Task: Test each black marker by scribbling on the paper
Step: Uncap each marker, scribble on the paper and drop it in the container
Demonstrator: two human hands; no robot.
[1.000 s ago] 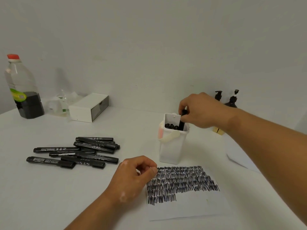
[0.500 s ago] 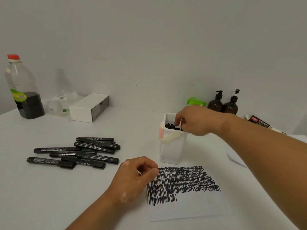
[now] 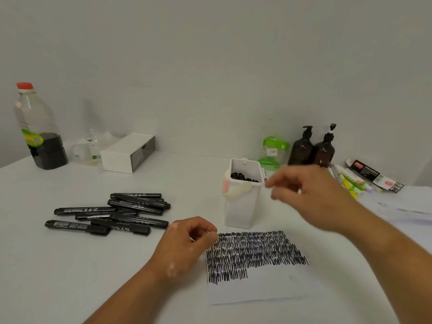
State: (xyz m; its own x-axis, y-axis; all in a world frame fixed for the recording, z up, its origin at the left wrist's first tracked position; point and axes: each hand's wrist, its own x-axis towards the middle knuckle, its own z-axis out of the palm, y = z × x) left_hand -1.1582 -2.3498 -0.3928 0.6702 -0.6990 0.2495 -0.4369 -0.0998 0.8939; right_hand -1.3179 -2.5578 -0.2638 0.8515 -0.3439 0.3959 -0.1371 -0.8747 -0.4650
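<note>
The paper (image 3: 257, 286) lies at the near edge of the white counter (image 3: 58, 277). Rows of black scribbles (image 3: 252, 251) fill its upper part, and its lower strip is blank. The left hand (image 3: 187, 246) rests on the counter at the sheet's upper left corner, its fingers curled under and the tips of thumb and forefinger close together at the paper's edge. Whether they pinch the sheet or only touch it cannot be told.

Just behind the paper stands a tall white container (image 3: 242, 206) with a pale handle. Inside it, the round ends of several black markers (image 3: 243, 177) stand upright. The right hand (image 3: 311, 197) hangs in the air just to the right of the container's rim. It is blurred, its fingers are loosely spread and it holds nothing.

To the left of the container, well apart from the paper, a pile of capped black markers (image 3: 117, 212) lies flat on the counter, some crossing over others.

Farther back on the right lie some loose white sheets (image 3: 409, 202), a bundle of highlighters (image 3: 350, 183) and a torn black package (image 3: 374, 175).

Against the wall (image 3: 210, 66) stand two brown pump bottles (image 3: 312, 148) side by side, with a green-lidded clear jar (image 3: 273, 147) to their left. Farther left along the wall are a white drawer box (image 3: 127, 153), some clear glassware (image 3: 90, 146), and a large red-capped plastic bottle (image 3: 38, 132) holding dark liquid in its lower part.
</note>
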